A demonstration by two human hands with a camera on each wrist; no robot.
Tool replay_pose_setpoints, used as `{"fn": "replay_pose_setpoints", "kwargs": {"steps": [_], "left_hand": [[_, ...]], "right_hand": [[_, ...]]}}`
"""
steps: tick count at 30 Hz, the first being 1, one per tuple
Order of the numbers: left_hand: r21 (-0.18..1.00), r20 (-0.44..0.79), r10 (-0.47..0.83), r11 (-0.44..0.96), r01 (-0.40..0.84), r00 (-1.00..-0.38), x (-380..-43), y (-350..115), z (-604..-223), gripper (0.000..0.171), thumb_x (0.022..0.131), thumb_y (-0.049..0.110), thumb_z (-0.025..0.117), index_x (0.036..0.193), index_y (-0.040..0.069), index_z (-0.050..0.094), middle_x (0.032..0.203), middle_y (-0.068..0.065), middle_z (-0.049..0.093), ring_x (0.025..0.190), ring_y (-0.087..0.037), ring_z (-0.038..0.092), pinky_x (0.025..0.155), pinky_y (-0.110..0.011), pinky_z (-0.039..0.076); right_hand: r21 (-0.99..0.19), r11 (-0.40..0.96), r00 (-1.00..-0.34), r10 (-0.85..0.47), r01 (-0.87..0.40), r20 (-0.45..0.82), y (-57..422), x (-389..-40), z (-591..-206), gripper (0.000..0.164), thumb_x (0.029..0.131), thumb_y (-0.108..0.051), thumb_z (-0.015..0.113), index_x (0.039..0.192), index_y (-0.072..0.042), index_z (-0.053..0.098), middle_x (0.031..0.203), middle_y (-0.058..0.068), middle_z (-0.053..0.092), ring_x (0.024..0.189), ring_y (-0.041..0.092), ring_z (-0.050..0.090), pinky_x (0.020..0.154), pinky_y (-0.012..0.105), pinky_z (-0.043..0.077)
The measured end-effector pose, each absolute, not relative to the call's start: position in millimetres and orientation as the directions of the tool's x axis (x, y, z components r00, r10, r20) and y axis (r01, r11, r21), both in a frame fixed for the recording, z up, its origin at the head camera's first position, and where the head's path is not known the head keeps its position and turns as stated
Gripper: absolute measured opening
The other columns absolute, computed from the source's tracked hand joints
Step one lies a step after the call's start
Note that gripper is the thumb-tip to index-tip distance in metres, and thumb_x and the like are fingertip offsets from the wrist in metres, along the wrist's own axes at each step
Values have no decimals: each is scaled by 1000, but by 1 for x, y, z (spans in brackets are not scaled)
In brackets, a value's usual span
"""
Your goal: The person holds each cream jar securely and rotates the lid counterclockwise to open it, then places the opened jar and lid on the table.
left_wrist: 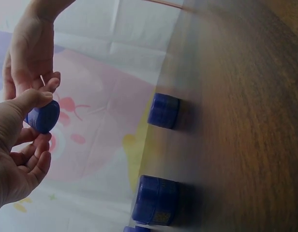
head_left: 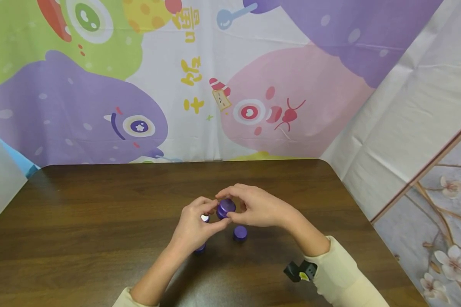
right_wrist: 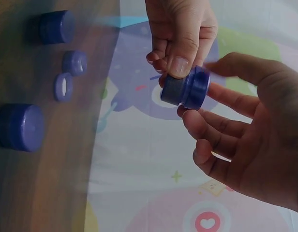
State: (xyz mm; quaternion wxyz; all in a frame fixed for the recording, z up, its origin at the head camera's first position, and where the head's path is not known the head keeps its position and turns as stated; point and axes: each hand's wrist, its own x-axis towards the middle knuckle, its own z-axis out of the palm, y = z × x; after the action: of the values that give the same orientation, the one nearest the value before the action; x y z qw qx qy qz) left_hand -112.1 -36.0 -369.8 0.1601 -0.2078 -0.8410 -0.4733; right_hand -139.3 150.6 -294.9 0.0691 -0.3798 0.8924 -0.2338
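Up off the table, both hands meet at a small purple jar (head_left: 226,207) with a shiny lid. My left hand (head_left: 194,224) pinches the jar's lower body between thumb and fingers, as the right wrist view shows. Curved around the lid (right_wrist: 197,88) are the thumb and fingertips of my right hand (head_left: 257,207). Below the hands, a closed purple jar (head_left: 240,233) stands on the table. Another purple jar (head_left: 200,248) is partly hidden behind the left wrist. A small round piece with a white inside (right_wrist: 64,87) lies beside a small purple piece (right_wrist: 75,63) on the table.
The brown wooden table (head_left: 80,221) runs back to a cloth backdrop (head_left: 199,140) printed with cartoon monsters. A black device (head_left: 300,271) is at the right sleeve. A floral panel (head_left: 445,238) stands past the table's right edge.
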Motion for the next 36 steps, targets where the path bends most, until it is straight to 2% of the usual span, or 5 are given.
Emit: {"fn": "replay_pose_setpoints", "kwargs": {"steps": [7,14,20,28,36], "left_hand": [[716,482,202,470,516,-853,-114,-35,-369,33,68,16,82,98,4,73,87,-3,64,75,-14,58,63,-31,53],[709,495,197,471,525,-846,-113,-36,-370,33,68,15,82,98,4,73,86,-3,64,76,-11,58,64,-28,53],[717,485,195,469,515,-852,-114,-36,-369,34,69,15,82,100,4,73,88,-4,65,77,-13,59,64,-30,54],[721,476,201,469,511,-856,-113,-36,-370,32,69,15,82,97,4,73,88,-3,65,77,-11,59,66,-21,50],[733,457,194,470,492,-868,-112,-36,-370,34,69,16,82,100,4,72,89,-2,65,77,-12,58,64,-20,50]], "right_hand": [[-451,639,-737,-672,-623,67,150,-138,-293,37,84,-26,69,117,-11,61,95,-3,61,72,8,50,62,18,43],[-482,588,-695,-716,-650,64,151,-139,-293,38,81,-16,66,118,-13,60,93,-1,55,73,15,52,61,19,44],[-469,597,-709,-699,-651,94,151,-138,-295,39,84,-23,69,119,-11,59,96,-2,57,71,11,51,61,18,44],[-477,599,-698,-715,-643,43,150,-138,-295,40,82,-17,67,121,-13,59,94,-2,55,72,10,50,61,19,44],[-468,633,-742,-665,-617,80,149,-136,-293,38,85,-27,68,118,-9,60,99,-1,62,73,6,51,64,17,45]]}}
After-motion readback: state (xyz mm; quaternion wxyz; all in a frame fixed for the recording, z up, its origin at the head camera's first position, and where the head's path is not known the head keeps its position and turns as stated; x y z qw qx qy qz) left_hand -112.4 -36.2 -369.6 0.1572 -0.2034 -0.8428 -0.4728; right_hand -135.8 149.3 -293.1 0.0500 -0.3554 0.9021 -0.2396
